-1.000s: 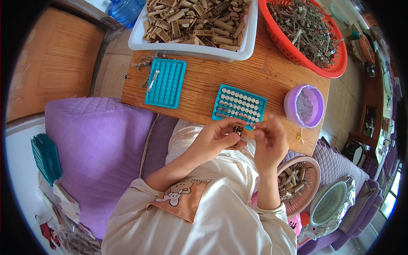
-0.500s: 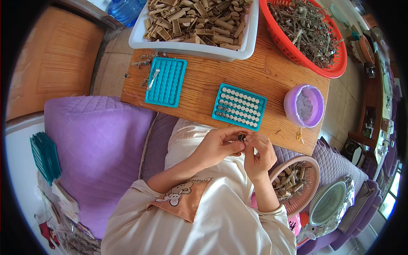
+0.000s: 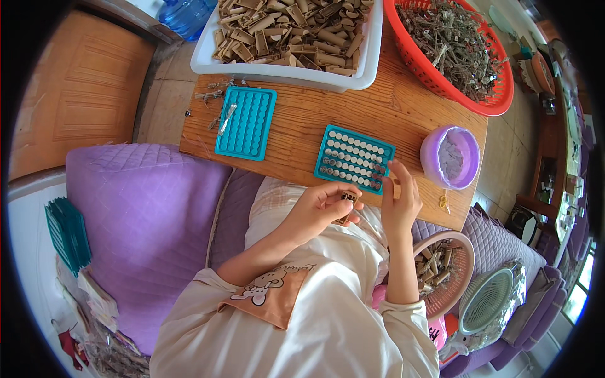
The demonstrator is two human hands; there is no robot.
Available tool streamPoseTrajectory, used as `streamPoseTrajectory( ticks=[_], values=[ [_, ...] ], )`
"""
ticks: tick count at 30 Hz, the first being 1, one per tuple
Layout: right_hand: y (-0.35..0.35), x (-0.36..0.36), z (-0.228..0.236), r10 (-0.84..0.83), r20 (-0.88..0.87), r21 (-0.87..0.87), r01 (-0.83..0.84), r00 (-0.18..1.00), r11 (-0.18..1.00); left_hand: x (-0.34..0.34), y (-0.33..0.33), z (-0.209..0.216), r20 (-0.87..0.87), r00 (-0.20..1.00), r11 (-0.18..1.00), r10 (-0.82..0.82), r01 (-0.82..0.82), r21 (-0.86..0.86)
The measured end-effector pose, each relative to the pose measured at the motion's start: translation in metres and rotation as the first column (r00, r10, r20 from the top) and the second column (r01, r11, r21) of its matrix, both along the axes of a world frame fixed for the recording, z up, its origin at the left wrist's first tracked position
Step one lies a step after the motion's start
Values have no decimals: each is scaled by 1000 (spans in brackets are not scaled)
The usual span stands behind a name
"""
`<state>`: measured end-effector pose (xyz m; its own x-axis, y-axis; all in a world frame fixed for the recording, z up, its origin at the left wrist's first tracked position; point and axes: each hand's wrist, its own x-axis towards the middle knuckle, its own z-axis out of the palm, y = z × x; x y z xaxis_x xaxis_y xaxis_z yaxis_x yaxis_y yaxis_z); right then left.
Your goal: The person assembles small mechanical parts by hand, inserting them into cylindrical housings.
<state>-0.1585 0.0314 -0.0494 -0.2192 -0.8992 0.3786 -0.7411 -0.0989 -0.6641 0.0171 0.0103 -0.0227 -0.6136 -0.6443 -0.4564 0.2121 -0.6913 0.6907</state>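
Note:
Between the thumb and fingers of my left hand (image 3: 321, 206) is a small brown plastic casing (image 3: 345, 206), held above my lap, with dark and shiny bits at its upper end. My right hand (image 3: 402, 195) is raised by the lower right corner of a teal tray (image 3: 321, 157), its fingers apart and nothing visible in them. Rows of small round discs (image 3: 356, 152) fill that tray, some white and some dark or silvery. Farther left on the table lies another teal tray (image 3: 246, 149) with round pockets, and thin silvery wires (image 3: 228, 118) rest across it.
The wooden table (image 3: 296, 107) carries a white bin (image 3: 283, 70) of brown casings, a red basket (image 3: 409, 60) of tangled wire parts and a purple tub (image 3: 432, 160) with greyish contents. Right of my lap sits a pink basket (image 3: 467, 264) of casings, beside a pale green basket (image 3: 485, 305).
My hands have come apart. The right one moved up and right toward the disc tray, while the left stayed near its place and turned, showing more of the brown casing.

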Motion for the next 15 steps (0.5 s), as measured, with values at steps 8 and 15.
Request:
streamPoseTrajectory(
  ticks=[8,15],
  values=[
    [-13,-12,-7,72,-195,153,-42,978,987,1,-4,3,-1,1000,1000,-8,8,-16],
    [6,17,38,12,291,18,-18,957,1000,-1,-2,6,-56,998,1000,10,-11,-27]
  ],
)
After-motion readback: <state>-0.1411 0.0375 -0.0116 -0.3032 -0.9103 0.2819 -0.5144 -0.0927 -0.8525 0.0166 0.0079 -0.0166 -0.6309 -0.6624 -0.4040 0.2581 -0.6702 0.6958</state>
